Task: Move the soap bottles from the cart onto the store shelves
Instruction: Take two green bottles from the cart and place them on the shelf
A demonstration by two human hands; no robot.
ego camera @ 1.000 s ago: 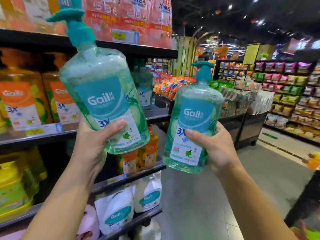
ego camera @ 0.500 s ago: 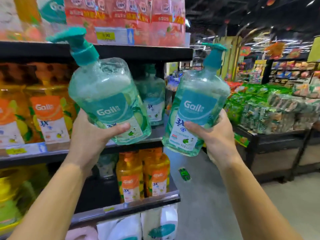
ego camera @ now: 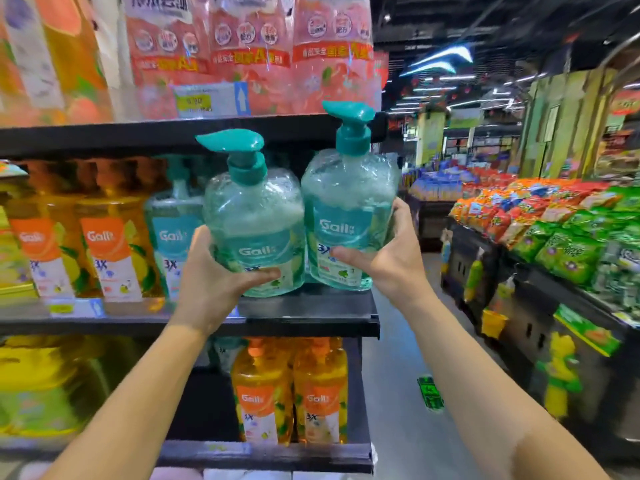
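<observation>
At frame centre, two green soap bottles (ego camera: 254, 233) (ego camera: 349, 220) are being gripped by the left hand (ego camera: 211, 275) and right hand (ego camera: 388, 258), fingers wrapped, over the shelf (ego camera: 308, 315); bases should be lowered flat, labels outward.

Clear glossy plastic against matt dark shelving.

We see two green soap bottles, one (ego camera: 254, 233) beside the other (ego camera: 348, 220), of clear, shiny plastic with smooth opaque teal plastic pump heads and glossy printed labels. The orange soap bottles (ego camera: 110, 244) look like the same translucent plastic. The shelf (ego camera: 311, 313) appears to be dark matt metal. We note pink refill pouches (ego camera: 249, 53) above in glossy film, and snack bags (ego camera: 568, 237) in shiny crinkled foil.
</observation>
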